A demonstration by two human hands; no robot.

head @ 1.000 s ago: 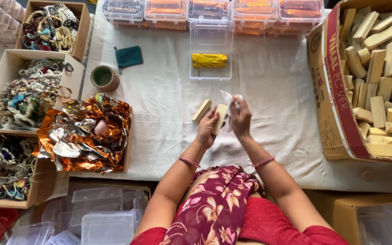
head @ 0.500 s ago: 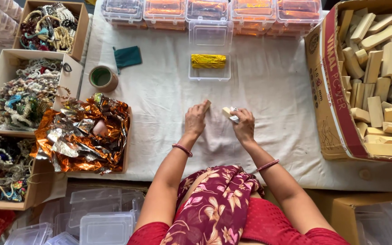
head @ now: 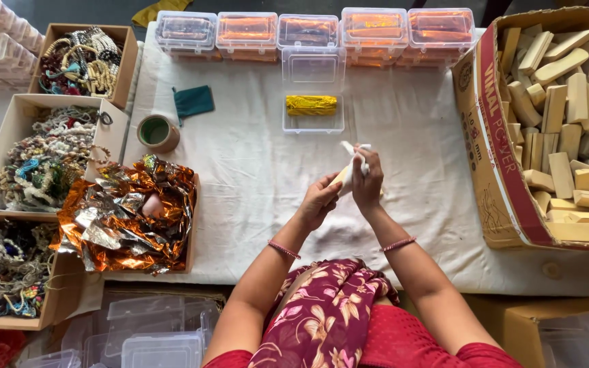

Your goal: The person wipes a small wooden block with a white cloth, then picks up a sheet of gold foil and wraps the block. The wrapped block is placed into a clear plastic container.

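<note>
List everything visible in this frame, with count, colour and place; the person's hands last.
Wooden block: one, pale, held in both hands with white wrap.
Open clear box: one, holding a yellow bundle, mid-cloth.
Lidded clear boxes: five, orange contents, far edge.
Wood-block carton: one, brown, right.
Foil sheets: orange-silver pile, left.
Tape roll: one, beside a green pouch.
Jewellery cartons: three, left edge.
Empty clear boxes: several, bottom left.
White cloth: covers the table.
Left hand; right hand: both on the block.

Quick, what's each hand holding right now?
Left hand: closed on a pale wooden block.
Right hand: pinching a white wrapper around that block.
</note>
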